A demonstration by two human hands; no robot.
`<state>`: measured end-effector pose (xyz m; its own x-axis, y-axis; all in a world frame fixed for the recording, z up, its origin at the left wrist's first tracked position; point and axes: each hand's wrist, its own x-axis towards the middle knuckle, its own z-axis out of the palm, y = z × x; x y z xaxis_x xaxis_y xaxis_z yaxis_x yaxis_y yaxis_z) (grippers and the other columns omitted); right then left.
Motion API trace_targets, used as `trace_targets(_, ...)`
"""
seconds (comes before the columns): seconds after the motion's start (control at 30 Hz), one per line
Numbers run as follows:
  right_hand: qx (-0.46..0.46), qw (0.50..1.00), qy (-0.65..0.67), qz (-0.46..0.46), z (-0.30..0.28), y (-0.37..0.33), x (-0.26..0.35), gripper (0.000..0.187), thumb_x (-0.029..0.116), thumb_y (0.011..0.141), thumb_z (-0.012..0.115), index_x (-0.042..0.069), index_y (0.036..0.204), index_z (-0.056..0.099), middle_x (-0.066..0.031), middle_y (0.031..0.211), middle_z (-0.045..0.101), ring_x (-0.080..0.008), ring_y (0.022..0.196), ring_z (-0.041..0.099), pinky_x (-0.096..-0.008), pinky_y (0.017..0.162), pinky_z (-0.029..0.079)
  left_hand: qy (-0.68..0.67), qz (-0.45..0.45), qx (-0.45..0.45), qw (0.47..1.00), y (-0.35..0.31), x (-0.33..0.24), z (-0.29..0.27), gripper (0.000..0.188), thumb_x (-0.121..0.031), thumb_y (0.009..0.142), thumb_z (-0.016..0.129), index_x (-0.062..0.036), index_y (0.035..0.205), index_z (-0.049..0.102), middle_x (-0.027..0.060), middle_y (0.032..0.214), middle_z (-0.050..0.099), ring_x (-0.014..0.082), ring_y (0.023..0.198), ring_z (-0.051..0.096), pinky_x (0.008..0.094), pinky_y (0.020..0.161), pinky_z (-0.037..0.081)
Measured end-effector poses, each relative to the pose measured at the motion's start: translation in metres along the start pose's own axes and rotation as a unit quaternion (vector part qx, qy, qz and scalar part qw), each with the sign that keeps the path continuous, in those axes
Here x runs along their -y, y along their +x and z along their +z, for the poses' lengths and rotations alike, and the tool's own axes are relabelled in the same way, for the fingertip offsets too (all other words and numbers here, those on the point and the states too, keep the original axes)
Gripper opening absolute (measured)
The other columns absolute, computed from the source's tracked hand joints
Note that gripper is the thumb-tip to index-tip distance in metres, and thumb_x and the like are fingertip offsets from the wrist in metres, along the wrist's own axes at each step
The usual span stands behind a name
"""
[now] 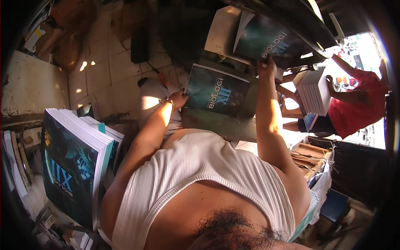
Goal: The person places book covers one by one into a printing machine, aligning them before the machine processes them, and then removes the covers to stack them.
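A dark green paperback book [218, 89] with light-coloured lettering lies face up on a greenish work surface [216, 123] in front of me. At its left edge, my left hand [178, 100] has its fingers curled against the book, partly hidden. Farther off and to the right, my right hand [267, 66] grips the near edge of another dark paperback [266, 39], its fingertips partly in shadow. This second book is tilted, with a pale page or cover [223, 31] spread out on its left.
Many more of the dark paperbacks stand in a stack [75, 166] at my left. A dark machine frame [291, 18] rises at the far right. Beyond it, a person in a red shirt [358, 104] carries a thick stack of books [312, 89]. Wooden trays [310, 156] sit at right.
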<state>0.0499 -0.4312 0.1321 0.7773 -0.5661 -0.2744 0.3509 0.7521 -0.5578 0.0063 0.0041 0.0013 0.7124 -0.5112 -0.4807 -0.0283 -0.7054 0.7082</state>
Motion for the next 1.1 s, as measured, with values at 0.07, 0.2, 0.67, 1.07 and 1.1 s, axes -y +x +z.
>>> trace_targets(0.07, -0.063, 0.994, -0.088, -0.013, -0.035, -0.011, 0.011, 0.021, 0.002, 0.091, 0.056, 0.001, 0.112, 0.056, -0.0141, 0.108, 0.063, -0.0299, 0.1, 0.063, -0.0488, 0.084, 0.055, 0.028, -0.016, 0.021, 0.999, 0.002, -0.01, -0.002, 0.072, -0.033, 0.09, 0.054, 0.0015, 0.147, 0.029, 0.023, 0.132, 0.055, 0.0353, 0.122, 0.054, 0.0377, 0.104, 0.042)
trace_targets(0.2, 0.042, 0.919, -0.384, -0.073, -0.031, -0.064, 0.013, 0.019, -0.001, 0.091, 0.057, 0.0, 0.109, 0.055, -0.0119, 0.102, 0.062, -0.0284, 0.097, 0.063, -0.0459, 0.078, 0.056, 0.006, -0.041, 0.008, 0.999, 0.007, 0.009, 0.006, 0.069, -0.033, 0.091, 0.053, 0.0013, 0.147, 0.031, 0.0233, 0.133, 0.055, 0.0354, 0.124, 0.053, 0.0381, 0.105, 0.041)
trace_targets(0.67, 0.429, 0.274, -0.861, 0.001, 0.033, -0.099, -0.094, 0.056, 0.016, 0.079, 0.071, 0.009, 0.131, 0.051, -0.0224, 0.113, 0.064, -0.0389, 0.11, 0.058, -0.0463, 0.088, 0.048, -0.181, 0.041, -0.261, 0.947, 0.035, 0.026, 0.002, 0.046, -0.036, 0.086, 0.064, -0.0038, 0.119, 0.061, 0.0182, 0.11, 0.066, 0.0354, 0.109, 0.06, 0.0392, 0.096, 0.046)
trace_targets(1.07, 0.316, 0.387, -0.827, -0.259, 0.026, -0.12, -0.132, 0.03, 0.016, 0.07, 0.078, 0.016, 0.096, 0.065, -0.0098, 0.105, 0.061, -0.0332, 0.104, 0.056, -0.0468, 0.087, 0.044, -0.03, 0.187, -0.294, 0.937, 0.064, -0.073, -0.049, 0.026, -0.032, 0.084, 0.069, -0.0184, 0.106, 0.071, 0.0109, 0.117, 0.063, 0.0311, 0.11, 0.059, 0.0408, 0.095, 0.047)
trace_targets(1.1, 0.3, 0.419, -0.819, -0.252, 0.026, -0.117, -0.135, 0.025, 0.018, 0.069, 0.078, 0.016, 0.092, 0.066, -0.0094, 0.103, 0.062, -0.0333, 0.104, 0.057, -0.0469, 0.086, 0.045, 0.01, 0.179, -0.3, 0.937, 0.075, -0.076, -0.047, 0.021, -0.032, 0.084, 0.069, -0.0174, 0.099, 0.073, 0.0116, 0.115, 0.063, 0.0318, 0.108, 0.059, 0.0416, 0.093, 0.048)
